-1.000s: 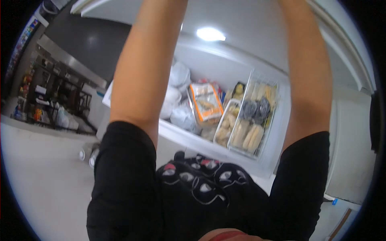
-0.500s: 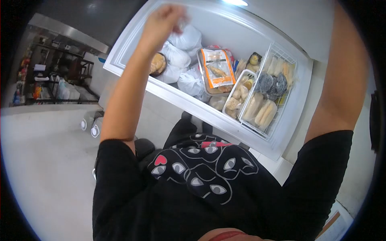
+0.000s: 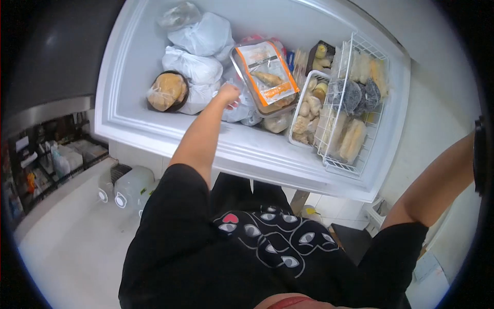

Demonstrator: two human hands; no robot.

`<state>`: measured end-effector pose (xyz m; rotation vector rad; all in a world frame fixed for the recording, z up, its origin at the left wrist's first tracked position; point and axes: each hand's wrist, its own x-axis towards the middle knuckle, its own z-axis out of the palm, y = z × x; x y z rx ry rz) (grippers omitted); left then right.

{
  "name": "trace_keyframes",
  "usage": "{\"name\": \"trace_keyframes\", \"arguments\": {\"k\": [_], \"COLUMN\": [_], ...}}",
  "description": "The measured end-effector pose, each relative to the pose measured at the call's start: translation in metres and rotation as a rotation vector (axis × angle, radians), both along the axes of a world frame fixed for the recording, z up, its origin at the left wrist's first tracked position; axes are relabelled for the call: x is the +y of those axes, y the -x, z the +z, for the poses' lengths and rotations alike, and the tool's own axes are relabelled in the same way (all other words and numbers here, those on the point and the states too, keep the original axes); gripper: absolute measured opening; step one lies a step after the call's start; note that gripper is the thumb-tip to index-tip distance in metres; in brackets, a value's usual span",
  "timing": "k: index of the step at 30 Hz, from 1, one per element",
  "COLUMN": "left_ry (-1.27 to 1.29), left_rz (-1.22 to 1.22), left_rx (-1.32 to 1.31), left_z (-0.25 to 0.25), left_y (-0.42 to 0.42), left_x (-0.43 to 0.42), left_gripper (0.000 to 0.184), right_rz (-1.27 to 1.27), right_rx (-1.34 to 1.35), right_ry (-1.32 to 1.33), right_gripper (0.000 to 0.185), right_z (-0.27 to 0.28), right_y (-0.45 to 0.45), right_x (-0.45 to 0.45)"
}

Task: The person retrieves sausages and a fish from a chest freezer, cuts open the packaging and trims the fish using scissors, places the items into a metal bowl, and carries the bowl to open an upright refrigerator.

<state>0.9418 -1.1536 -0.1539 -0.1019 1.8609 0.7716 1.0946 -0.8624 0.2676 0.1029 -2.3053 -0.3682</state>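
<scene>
My left hand [image 3: 230,96] is inside an open chest freezer [image 3: 247,149], at the white plastic bags [image 3: 193,67] and just left of a tray pack with an orange-edged label [image 3: 267,74]. Its fingers are partly hidden, and I cannot make out a hold on anything. The right forearm stretches to the right edge of the view, where the hand is out of sight. At the freezer's left end lies a dark round bowl with wrapped tan food [image 3: 167,91]. A white basket of pale round items [image 3: 309,110] sits beside a wire basket [image 3: 355,103] of packed food.
Large clear containers with white caps [image 3: 128,188] stand on the floor left of the freezer. Farther left is a dark rack [image 3: 62,154] holding bags and packages. A wall [image 3: 432,98] runs along the right side.
Both arms have come down from overhead. My left hand has moved down into the freezer, while the right arm has swung out to the right. More of the freezer's inside shows.
</scene>
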Motion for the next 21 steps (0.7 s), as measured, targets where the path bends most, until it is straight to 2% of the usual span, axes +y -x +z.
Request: {"name": "trace_keyframes", "arguments": {"k": [4,7,8,9,12,15,17,18,21], "left_ry": [-0.006,-0.016,-0.014,-0.01,0.051,0.055,0.106,0.132,0.035], "left_rz": [-0.025,0.071,0.114,0.157,0.189,0.306,0.145,0.064,-0.165], "left_rx": [-0.088,-0.167,-0.198,-0.23,-0.158,-0.046,0.217,0.348,0.52], "left_z": [-0.072,-0.121,-0.137,-0.149,-0.168,-0.202,-0.228,-0.228,-0.213], "left_y": [0.001,0.004,0.003,0.002,-0.002,-0.004,-0.004,-0.003,-0.001], "left_x": [0.044,0.069,0.075,0.08,0.094,0.097,0.094,0.092,0.08], "left_gripper": [0.024,0.023,0.022,0.022,0.02,0.017,0.022,0.024,0.027], "right_rz": [-0.109,-0.166,-0.091,-0.108,-0.118,-0.125,-0.137,-0.153,-0.193], "right_rx": [-0.043,-0.223,-0.326,-0.378,-0.56,-0.604,-0.613,-0.633,-0.709], "right_ry": [0.172,0.398,0.62,0.721,0.858,1.005,1.07,1.085,1.119], "right_gripper": [0.031,0.034,0.038,0.037,0.034,0.031,0.03,0.03,0.029], "right_z": [-0.09,-0.17,-0.196,-0.216,-0.254,-0.279,-0.287,-0.29,-0.303], "right_y": [-0.019,-0.038,-0.045,-0.051,-0.071,-0.079,-0.08,-0.08,-0.074], "right_x": [0.002,-0.018,-0.024,-0.038,-0.065,-0.079,-0.085,-0.088,-0.09]}}
